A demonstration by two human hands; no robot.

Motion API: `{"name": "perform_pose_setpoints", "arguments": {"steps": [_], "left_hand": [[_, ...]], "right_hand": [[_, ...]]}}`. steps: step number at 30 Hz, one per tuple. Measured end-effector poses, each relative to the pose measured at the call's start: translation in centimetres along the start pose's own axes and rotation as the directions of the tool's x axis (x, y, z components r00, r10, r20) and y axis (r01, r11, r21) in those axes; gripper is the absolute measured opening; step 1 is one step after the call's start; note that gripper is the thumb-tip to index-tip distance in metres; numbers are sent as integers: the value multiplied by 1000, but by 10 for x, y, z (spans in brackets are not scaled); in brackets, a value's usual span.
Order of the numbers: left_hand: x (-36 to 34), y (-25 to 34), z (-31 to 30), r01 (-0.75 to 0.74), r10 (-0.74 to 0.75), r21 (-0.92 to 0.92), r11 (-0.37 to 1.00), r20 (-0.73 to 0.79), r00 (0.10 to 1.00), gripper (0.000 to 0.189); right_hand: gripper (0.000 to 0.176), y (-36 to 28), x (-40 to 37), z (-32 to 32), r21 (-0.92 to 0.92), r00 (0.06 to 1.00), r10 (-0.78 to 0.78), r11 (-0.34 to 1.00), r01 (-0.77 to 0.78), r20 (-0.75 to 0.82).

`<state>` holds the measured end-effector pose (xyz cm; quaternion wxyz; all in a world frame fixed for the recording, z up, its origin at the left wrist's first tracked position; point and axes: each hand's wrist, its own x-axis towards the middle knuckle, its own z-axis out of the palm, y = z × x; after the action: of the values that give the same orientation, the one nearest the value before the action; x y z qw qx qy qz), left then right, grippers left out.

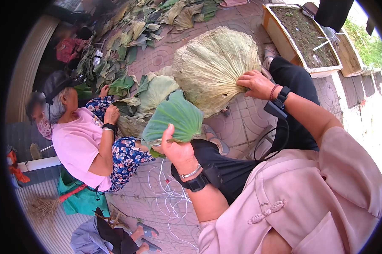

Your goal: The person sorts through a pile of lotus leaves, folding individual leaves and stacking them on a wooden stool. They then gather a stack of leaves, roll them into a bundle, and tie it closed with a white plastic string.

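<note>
In my left hand (178, 154), thumb on top, is a folded green lotus leaf (176, 116). My right hand (256, 84) grips the right edge of a large, pale, dried lotus leaf (214, 63), which fans out wide with its ribs showing. The green leaf overlaps the lower left of the dried one. Just left of both lie more pale green leaves (157, 93), close to a co-worker's hands. Each of my wrists wears a band with a dark device, and a black cable hangs from the right one.
A co-worker in a pink shirt (78, 142) sits at the left, handling leaves. Many lotus leaves (131, 36) are spread over the paving. Planter boxes (299, 34) stand at upper right. White cord (170, 199), a straw broom (47, 207) and a green bag (78, 197) lie lower left.
</note>
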<state>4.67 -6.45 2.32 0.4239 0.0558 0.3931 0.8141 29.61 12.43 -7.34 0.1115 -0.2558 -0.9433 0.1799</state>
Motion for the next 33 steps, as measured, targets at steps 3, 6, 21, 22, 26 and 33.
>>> {"name": "perform_pose_setpoints", "arguments": {"steps": [3, 6, 21, 22, 26, 33], "left_hand": [[1, 0, -1, 24, -23, -7, 1000, 14, 1000, 37], [-2, 0, 4, 0, 0, 2, 1000, 4, 1000, 38], [-3, -10, 1, -27, 0, 186, 982, 146, 989, 36], [-2, -12, 0, -38, 9, 185, 982, 155, 988, 36], [3, -27, 7, -253, 193, 345, 904, 199, 961, 43], [22, -55, 47, -520, 423, 710, 474, 335, 842, 62]], "right_hand": [[53, -6, -2, -1, -2, 1000, 10, 1000, -10, 5], [54, -34, 4, -21, -91, 997, 76, 993, -75, 11], [50, -196, 85, -9, 468, 941, -247, 819, 331, -232], [45, -198, 88, -9, 485, 936, -242, 805, 340, -255], [32, -189, 96, -15, 720, 976, -14, 674, 168, -215], [19, -115, 109, -20, 979, 780, 625, -144, 145, -24]]}}
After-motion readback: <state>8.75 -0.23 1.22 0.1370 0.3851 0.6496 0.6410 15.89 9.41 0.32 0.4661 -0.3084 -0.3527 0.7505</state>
